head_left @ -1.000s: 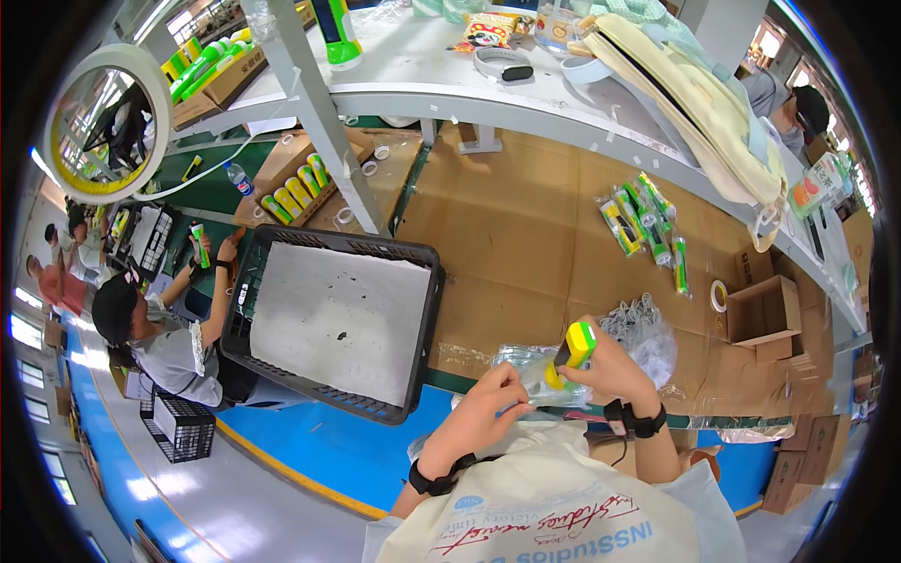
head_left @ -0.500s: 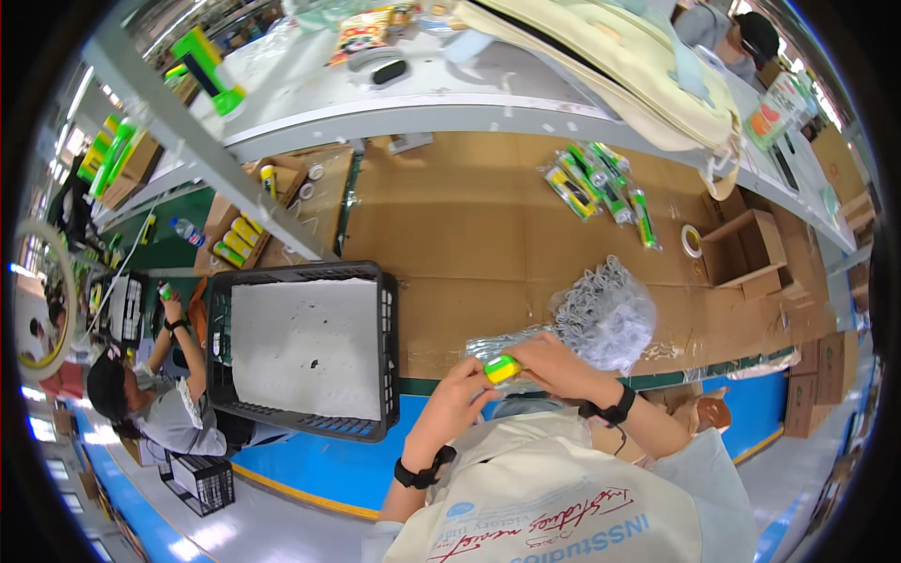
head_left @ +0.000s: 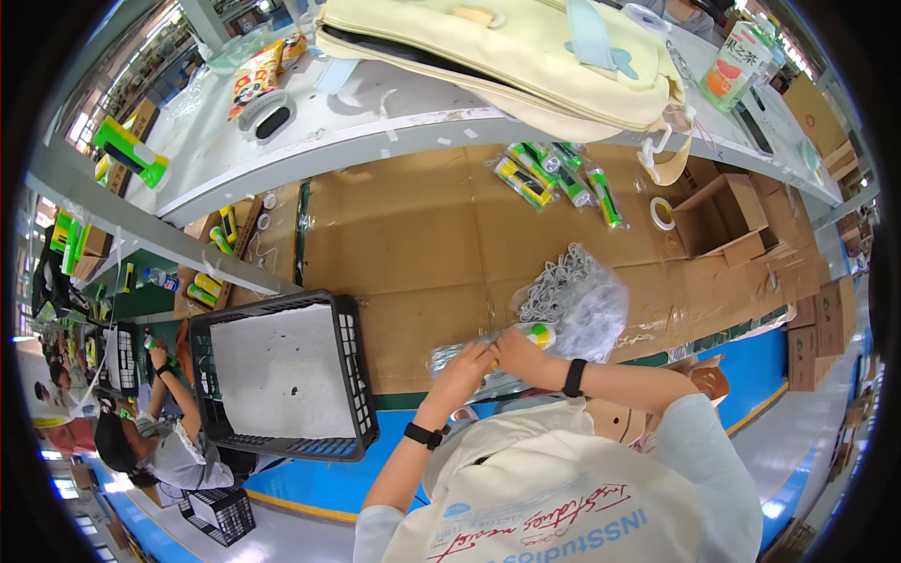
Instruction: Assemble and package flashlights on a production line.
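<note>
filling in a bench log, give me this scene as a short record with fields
right hand: holding a green-yellow flashlight
left hand: close against the right, exact grip unclear
beside hands: grey cords, clear plastic bag
person's left: black crate with a white sheet inside
farther back: wrapped flashlights, tape roll, open cardboard box
</note>
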Demonstrator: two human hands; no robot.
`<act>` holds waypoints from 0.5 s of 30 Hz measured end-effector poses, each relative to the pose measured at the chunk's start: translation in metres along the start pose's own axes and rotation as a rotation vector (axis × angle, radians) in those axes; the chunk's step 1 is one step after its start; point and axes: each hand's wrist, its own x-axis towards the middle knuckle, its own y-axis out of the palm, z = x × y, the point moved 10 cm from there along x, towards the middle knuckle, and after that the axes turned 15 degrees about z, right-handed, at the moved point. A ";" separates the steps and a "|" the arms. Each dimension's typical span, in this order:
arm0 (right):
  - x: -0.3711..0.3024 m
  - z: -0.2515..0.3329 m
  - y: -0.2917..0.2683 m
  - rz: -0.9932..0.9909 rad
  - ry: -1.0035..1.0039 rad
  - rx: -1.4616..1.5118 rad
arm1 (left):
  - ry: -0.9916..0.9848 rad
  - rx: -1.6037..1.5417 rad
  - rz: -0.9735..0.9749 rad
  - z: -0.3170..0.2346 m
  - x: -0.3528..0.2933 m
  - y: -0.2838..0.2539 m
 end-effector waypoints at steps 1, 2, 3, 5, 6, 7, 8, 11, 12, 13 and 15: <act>0.003 0.004 0.013 0.054 -0.016 -0.093 | 0.005 -0.034 -0.019 -0.002 0.004 -0.002; 0.007 -0.001 0.022 0.055 -0.017 -0.090 | 0.003 -0.035 -0.016 -0.001 0.006 0.000; 0.011 -0.009 0.030 0.037 -0.116 0.170 | -0.065 -0.026 -0.029 0.010 0.008 0.002; 0.012 -0.046 0.009 -0.085 -0.314 0.889 | -0.174 -0.034 -0.062 0.039 0.004 0.006; 0.014 -0.078 0.015 -0.009 -0.101 0.939 | -0.187 -0.038 -0.071 0.049 -0.002 0.012; 0.009 -0.114 0.030 0.065 0.118 0.979 | -0.265 -0.176 -0.170 0.066 -0.011 0.012; -0.002 -0.159 0.036 -0.031 0.319 0.912 | -0.344 -0.315 -0.270 0.082 -0.022 0.016; -0.061 -0.280 0.108 -0.219 0.857 0.811 | -0.542 -0.495 -0.394 0.127 -0.049 0.052; -0.067 -0.295 0.122 -0.127 0.873 0.737 | -0.643 -0.590 -0.445 0.143 -0.064 0.066; -0.071 -0.306 0.134 -0.039 0.888 0.659 | -0.656 -0.592 -0.453 0.148 -0.069 0.076; -0.079 -0.319 0.171 -0.014 0.865 0.702 | -0.685 -0.600 -0.510 0.153 -0.076 0.084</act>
